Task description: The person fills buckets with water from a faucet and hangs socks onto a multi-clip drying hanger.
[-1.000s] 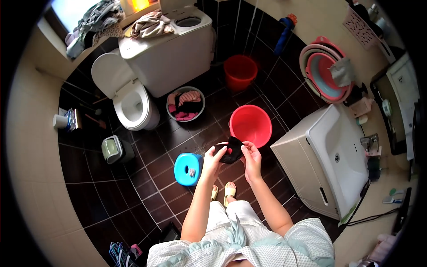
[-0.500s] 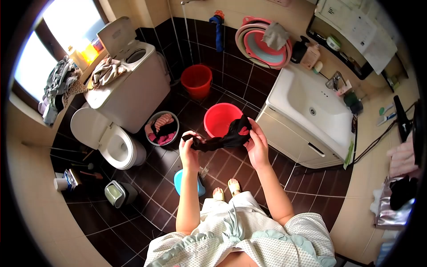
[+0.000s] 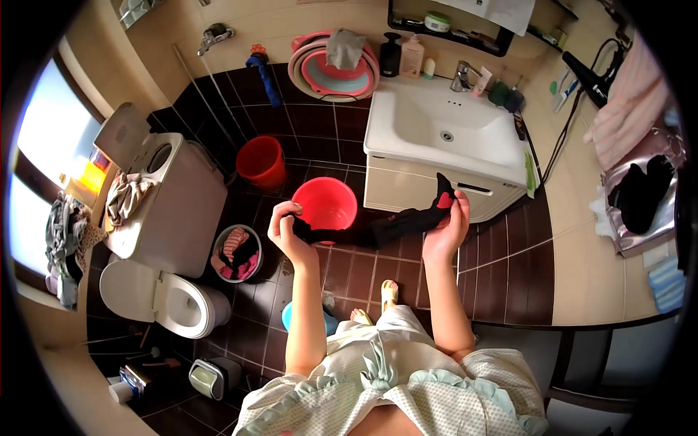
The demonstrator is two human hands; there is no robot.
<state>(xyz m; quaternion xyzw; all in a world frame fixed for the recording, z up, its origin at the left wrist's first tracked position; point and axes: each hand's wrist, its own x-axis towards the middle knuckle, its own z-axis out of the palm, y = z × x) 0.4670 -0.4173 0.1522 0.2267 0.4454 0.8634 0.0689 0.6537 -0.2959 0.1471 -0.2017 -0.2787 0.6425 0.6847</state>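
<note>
On black cloth, red heart.

A single head-worn fisheye camera looks forward and steeply down, the ruffled top nearest, left hand and right hand farther out, washbasin and tiled wall beyond

Floor is dark tile. On it: pinkish-red bucket, darker red bucket, grey basin of clothes, toilet, bin. Blue stool too, partly hidden.

No legible text or labels
</note>
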